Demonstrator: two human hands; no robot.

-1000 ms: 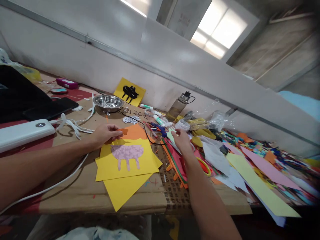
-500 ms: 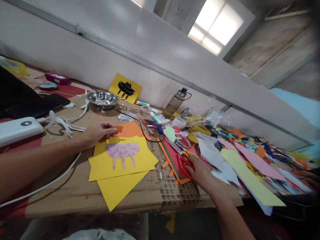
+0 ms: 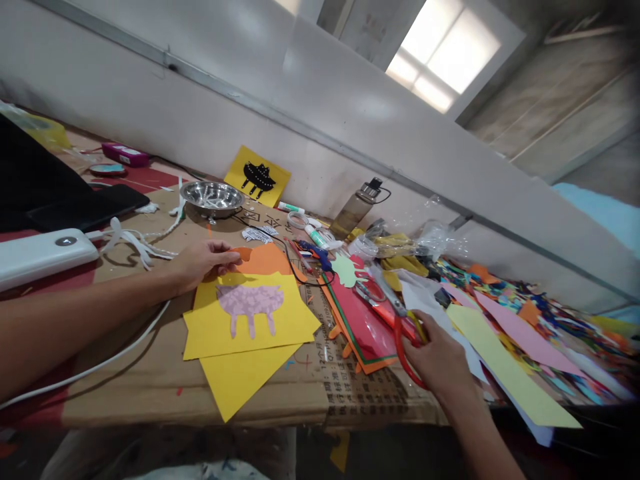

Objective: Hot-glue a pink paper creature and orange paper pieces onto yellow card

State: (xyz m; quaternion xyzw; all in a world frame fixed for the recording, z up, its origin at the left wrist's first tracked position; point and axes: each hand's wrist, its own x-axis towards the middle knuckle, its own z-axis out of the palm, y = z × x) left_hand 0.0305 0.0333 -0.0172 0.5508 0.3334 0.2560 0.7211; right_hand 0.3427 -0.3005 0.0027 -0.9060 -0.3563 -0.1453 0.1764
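My left hand (image 3: 210, 263) pinches the left edge of an orange paper piece (image 3: 270, 259) behind yellow sheets. On the upper yellow sheet (image 3: 295, 327) lies a mottled lilac paper cutout (image 3: 250, 303) with three leg-like strips. A second yellow sheet (image 3: 235, 383) juts out below it. My right hand (image 3: 430, 350) is closed on the red and yellow handles of a pair of scissors (image 3: 401, 333), with the blades pointing up and left. Left of the scissors is a stack of coloured paper (image 3: 360, 320), red on top, with a pale green cutout (image 3: 347, 269) at its far end.
A metal bowl (image 3: 213, 199) stands at the back, near a yellow card (image 3: 280, 179) with a black cutout leaning on the wall. A bottle (image 3: 356, 208) stands behind glue sticks and tape. Paper scraps (image 3: 530, 313) cover the right side; a white power bank-like box (image 3: 47, 257) lies left.
My right hand has lifted the scissors off the coloured paper stack and moved them to the right. My left hand keeps its pinch on the orange paper. The view has shifted slightly.
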